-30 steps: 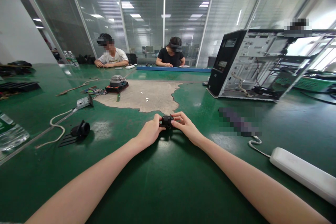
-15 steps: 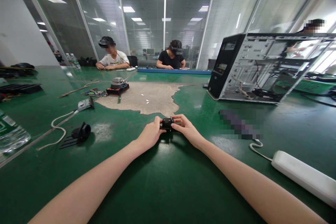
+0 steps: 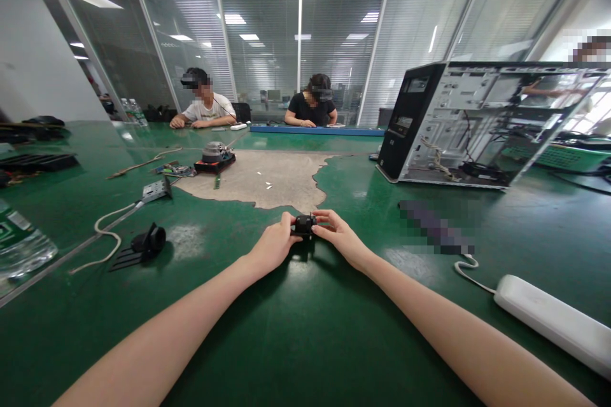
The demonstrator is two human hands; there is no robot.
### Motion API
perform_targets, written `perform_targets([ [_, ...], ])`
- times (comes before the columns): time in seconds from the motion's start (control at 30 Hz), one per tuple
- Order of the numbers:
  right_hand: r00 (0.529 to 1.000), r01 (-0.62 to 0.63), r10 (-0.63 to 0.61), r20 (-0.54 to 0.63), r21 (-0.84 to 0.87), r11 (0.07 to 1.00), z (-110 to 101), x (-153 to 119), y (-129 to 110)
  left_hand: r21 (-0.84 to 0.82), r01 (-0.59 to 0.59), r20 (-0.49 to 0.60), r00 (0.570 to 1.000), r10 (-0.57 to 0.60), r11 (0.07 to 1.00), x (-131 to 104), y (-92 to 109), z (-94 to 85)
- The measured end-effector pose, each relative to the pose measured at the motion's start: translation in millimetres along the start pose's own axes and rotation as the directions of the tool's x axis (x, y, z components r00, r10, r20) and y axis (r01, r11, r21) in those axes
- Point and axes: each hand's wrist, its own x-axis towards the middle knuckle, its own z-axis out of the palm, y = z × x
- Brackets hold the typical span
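A small black rounded part (image 3: 303, 224) is between my two hands, just above the green table (image 3: 296, 343); its exact kind is hard to make out. My left hand (image 3: 275, 240) grips its left side, thumb on top and fingers bent beneath. On the other side, my right hand (image 3: 340, 235) pinches the part's right end between thumb and fingertips. Left of my hands lies another black plastic piece with a round collar and long prongs (image 3: 146, 243), touched by neither hand.
An open computer case (image 3: 415, 121) stands at the right rear. A white power strip (image 3: 548, 315) lies front right, a water bottle (image 3: 21, 241) at far left. A heatsink with fan (image 3: 213, 156) sits by a bare patch (image 3: 277, 184). Two people sit across the table.
My hands and the black part stay nearly in the same place. In the background, the person behind the computer case has shifted.
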Motion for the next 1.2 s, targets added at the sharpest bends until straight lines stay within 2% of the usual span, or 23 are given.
perform_targets([
  [0.17,0.996,0.005,-0.01,0.092,0.048,0.999,-1.4,-1.1,-1.8,-0.005,-0.004,-0.003,1.0,0.004,1.0,-0.1,-1.7,0.7],
  [0.33,0.998,0.037,-0.038,0.04,0.031,0.999,-0.4,-1.1,0.5,-0.018,-0.002,-0.004,1.0,0.002,1.0,0.2,-2.0,2.0],
  [0.47,1.0,-0.019,0.019,-0.011,-0.014,1.0,0.0,-0.4,1.9,-0.026,0.002,-0.003,1.0,-0.002,1.0,0.7,-1.8,1.9],
  [0.67,0.995,-0.006,-0.002,0.099,0.073,0.997,-1.8,-1.8,-4.3,-0.021,0.002,-0.001,1.0,-0.002,1.0,0.4,-0.4,0.5],
  [0.93,1.0,-0.01,0.01,0.004,-0.003,1.0,-1.6,0.1,2.3,-0.008,0.011,0.001,1.0,-0.011,1.0,0.9,-1.6,2.3],
  [1.13,0.994,0.009,-0.017,0.111,0.074,0.997,-3.8,-0.1,0.5,-0.004,-0.015,-0.017,1.0,0.015,1.0,0.9,-3.2,2.9],
  [1.2,0.994,0.022,-0.031,0.104,0.089,0.996,-3.2,-0.7,-0.7,-0.002,-0.012,-0.016,1.0,0.012,1.0,0.8,-2.7,2.6],
])
